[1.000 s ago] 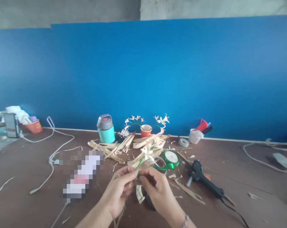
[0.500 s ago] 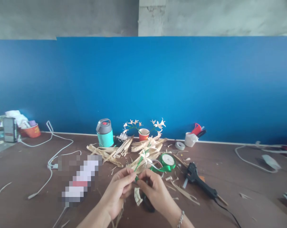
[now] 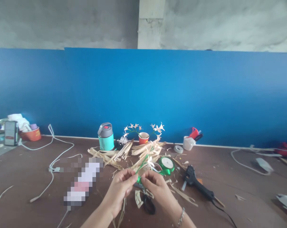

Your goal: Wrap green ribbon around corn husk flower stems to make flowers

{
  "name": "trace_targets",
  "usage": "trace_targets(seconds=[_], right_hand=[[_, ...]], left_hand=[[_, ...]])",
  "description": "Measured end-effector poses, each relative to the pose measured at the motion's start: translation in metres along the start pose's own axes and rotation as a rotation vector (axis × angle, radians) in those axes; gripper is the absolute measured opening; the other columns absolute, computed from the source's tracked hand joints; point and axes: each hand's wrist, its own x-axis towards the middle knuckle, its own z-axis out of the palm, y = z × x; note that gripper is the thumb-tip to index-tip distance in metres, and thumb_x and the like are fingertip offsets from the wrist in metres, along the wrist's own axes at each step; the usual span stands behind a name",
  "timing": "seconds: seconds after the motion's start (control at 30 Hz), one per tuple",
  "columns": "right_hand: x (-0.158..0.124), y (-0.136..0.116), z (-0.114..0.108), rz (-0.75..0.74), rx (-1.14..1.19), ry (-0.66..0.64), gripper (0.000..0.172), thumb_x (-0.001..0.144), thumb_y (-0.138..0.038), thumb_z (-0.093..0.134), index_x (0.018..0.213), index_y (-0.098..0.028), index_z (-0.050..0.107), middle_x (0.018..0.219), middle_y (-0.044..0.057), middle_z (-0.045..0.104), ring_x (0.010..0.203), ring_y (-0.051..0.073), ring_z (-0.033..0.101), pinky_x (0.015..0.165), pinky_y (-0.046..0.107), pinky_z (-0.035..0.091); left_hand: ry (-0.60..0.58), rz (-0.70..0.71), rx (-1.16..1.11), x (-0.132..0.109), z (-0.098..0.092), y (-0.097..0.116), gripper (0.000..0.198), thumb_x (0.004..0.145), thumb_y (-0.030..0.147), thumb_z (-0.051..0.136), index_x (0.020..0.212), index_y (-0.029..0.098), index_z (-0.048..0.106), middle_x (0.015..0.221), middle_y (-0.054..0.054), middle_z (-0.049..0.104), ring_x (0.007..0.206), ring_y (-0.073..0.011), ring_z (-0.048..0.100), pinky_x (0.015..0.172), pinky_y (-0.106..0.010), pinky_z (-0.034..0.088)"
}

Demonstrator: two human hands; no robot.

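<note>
Between both hands is an artificial flower stem (image 3: 142,164) wrapped in green, with a white flower (image 3: 150,162) on its far part. My left hand (image 3: 121,189) pinches the stem between thumb and fingers. Close beside it, my right hand (image 3: 157,187) is closed on a bit of green ribbon (image 3: 139,180) at the stem's near end. A spool of green ribbon (image 3: 167,162) lies just beyond my right hand. Scissors (image 3: 149,205) with dark handles rest below the hands, partly covered by my right hand. Dried husks (image 3: 147,150) lie spread behind.
An orange-red paper cup (image 3: 143,138) holds more white flower sprays. A turquoise jar (image 3: 106,141) stands left of it. To the right are a tape roll (image 3: 178,149), a white cup (image 3: 188,143) with tools and a black glue gun (image 3: 198,182). White cables (image 3: 61,155) cross the left side.
The view has tilted up slightly. The flower stem has turned in my hands, and more green ribbon shows between the fingers. More of the scissors is uncovered.
</note>
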Motion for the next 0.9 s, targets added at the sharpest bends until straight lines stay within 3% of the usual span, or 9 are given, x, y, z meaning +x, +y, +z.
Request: trace_targets(seconds=[0.17, 0.3, 0.43, 0.6, 0.77, 0.9], right_hand=[[0.004, 0.008, -0.005, 0.023, -0.02, 0.002, 0.019, 0.065, -0.03, 0.073, 0.069, -0.014, 0.062, 0.057, -0.003, 0.052, 0.052, 0.01, 0.041, 0.05, 0.022, 0.033], [0.001, 0.002, -0.003, -0.043, 0.162, 0.036, 0.026, 0.065, -0.036, 0.075, 0.079, -0.016, 0.068, 0.072, 0.002, 0.063, 0.067, 0.015, 0.055, 0.064, 0.026, 0.044], [-0.001, -0.005, 0.002, -0.043, 0.208, 0.068, 0.03, 0.059, -0.041, 0.079, 0.063, -0.014, 0.067, 0.059, 0.002, 0.063, 0.057, 0.014, 0.053, 0.056, 0.025, 0.043], [0.0, -0.007, 0.005, -0.046, 0.246, 0.133, 0.035, 0.053, -0.044, 0.081, 0.05, -0.014, 0.061, 0.057, 0.003, 0.063, 0.052, 0.012, 0.05, 0.05, 0.023, 0.039], [0.001, -0.001, 0.005, -0.069, 0.174, 0.156, 0.035, 0.056, -0.044, 0.079, 0.051, -0.014, 0.06, 0.049, -0.001, 0.054, 0.048, 0.01, 0.042, 0.049, 0.022, 0.035], [0.002, 0.007, 0.005, -0.122, 0.049, 0.206, 0.036, 0.061, -0.041, 0.075, 0.047, -0.015, 0.053, 0.047, -0.004, 0.045, 0.047, 0.009, 0.037, 0.047, 0.023, 0.031]], left_hand=[[-0.01, 0.005, -0.002, 0.003, -0.002, -0.001, 0.033, 0.057, 0.038, 0.08, 0.065, 0.014, 0.058, 0.044, 0.012, 0.031, 0.042, -0.0032, 0.016, 0.042, -0.021, 0.009], [-0.062, -0.031, 0.016, 0.001, -0.001, -0.002, 0.033, 0.058, 0.038, 0.079, 0.064, 0.014, 0.057, 0.044, 0.011, 0.032, 0.042, -0.0032, 0.014, 0.043, -0.022, 0.007], [-0.124, -0.086, 0.039, -0.003, 0.003, -0.002, 0.032, 0.057, 0.035, 0.078, 0.062, 0.014, 0.056, 0.045, 0.01, 0.036, 0.041, -0.0027, 0.017, 0.043, -0.022, 0.007], [-0.07, -0.061, 0.152, -0.004, 0.006, -0.001, 0.026, 0.058, 0.03, 0.075, 0.073, 0.014, 0.061, 0.053, 0.006, 0.049, 0.04, -0.0025, 0.024, 0.041, -0.02, 0.013], [-0.01, 0.101, 0.347, 0.0, 0.007, -0.005, 0.015, 0.06, 0.025, 0.07, 0.062, 0.015, 0.059, 0.053, 0.004, 0.054, 0.047, -0.0086, 0.044, 0.047, -0.02, 0.032], [0.035, 0.24, 0.524, 0.0, 0.006, -0.012, 0.011, 0.067, 0.023, 0.061, 0.06, 0.017, 0.056, 0.053, 0.003, 0.055, 0.051, -0.0122, 0.05, 0.05, -0.021, 0.038]])
